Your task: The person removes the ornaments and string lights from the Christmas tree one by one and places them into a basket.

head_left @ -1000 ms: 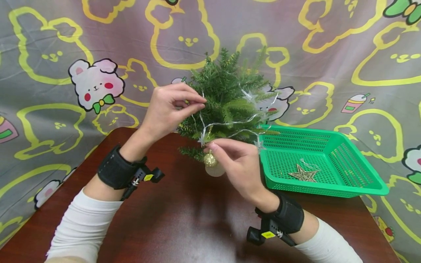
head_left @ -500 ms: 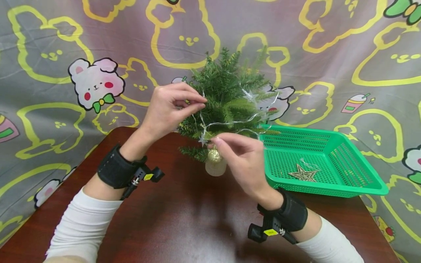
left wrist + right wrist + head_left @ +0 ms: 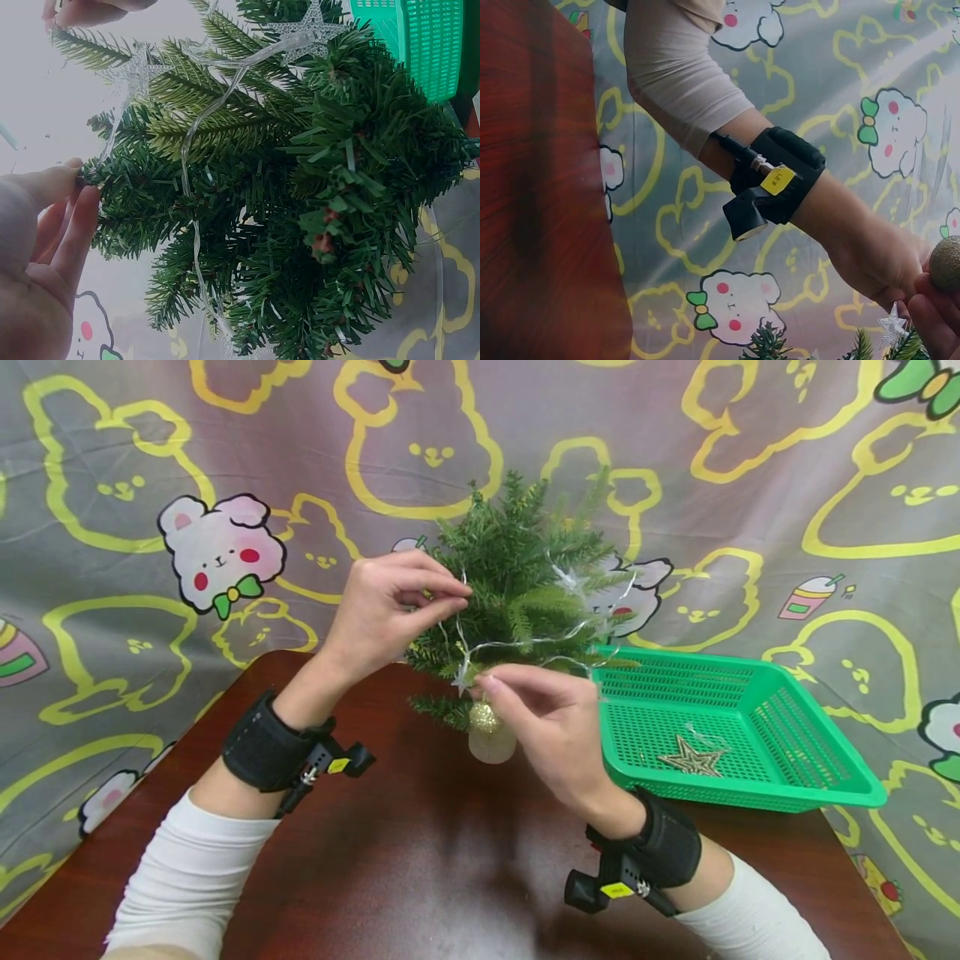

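A small green Christmas tree (image 3: 517, 547) stands on the table, wound with a clear string of star lights (image 3: 525, 645). My left hand (image 3: 393, 597) pinches the tip of a branch on the tree's left side; the left wrist view shows thumb and fingers meeting at the needles (image 3: 88, 177). Low at the tree's front, my right hand (image 3: 551, 722) holds a gold glitter ball ornament (image 3: 485, 718) from above, thumb and fingertips together near its top. Its hanging loop is too small to make out. One plastic star light (image 3: 460, 680) hangs just left of those fingertips.
To the right of the tree is a green perforated basket (image 3: 832, 760), holding a gold star ornament (image 3: 692, 757). A whitish rounded base (image 3: 492, 747) shows behind the ball. A patterned curtain (image 3: 285, 435) hangs behind the brown table (image 3: 375, 877).
My right hand has shifted slightly up and to the right with the gold ball, then dipped back a little. My left hand keeps its place on the branch.
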`<state>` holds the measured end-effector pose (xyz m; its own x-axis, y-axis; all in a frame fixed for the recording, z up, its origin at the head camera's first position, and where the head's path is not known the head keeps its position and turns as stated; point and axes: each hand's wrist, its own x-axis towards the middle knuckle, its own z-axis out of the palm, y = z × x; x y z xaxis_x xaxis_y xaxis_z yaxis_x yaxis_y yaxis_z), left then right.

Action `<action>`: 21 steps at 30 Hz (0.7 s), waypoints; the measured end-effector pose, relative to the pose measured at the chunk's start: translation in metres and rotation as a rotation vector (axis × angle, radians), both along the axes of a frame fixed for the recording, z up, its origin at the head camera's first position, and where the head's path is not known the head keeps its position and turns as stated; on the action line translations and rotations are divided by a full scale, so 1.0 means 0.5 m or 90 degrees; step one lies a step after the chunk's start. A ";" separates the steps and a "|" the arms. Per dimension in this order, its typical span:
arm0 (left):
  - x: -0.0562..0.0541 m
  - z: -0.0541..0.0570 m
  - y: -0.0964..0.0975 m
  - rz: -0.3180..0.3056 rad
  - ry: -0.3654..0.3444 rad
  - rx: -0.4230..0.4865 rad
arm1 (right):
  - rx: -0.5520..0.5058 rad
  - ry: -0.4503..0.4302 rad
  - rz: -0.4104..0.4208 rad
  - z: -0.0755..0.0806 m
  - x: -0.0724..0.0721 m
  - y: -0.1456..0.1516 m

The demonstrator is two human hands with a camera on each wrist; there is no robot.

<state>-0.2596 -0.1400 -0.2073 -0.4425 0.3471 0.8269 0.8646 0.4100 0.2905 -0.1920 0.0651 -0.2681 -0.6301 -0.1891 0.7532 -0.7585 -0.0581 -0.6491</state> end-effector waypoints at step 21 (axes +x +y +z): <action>-0.004 0.000 0.001 -0.011 0.021 0.000 | 0.008 0.020 0.030 0.000 0.003 0.011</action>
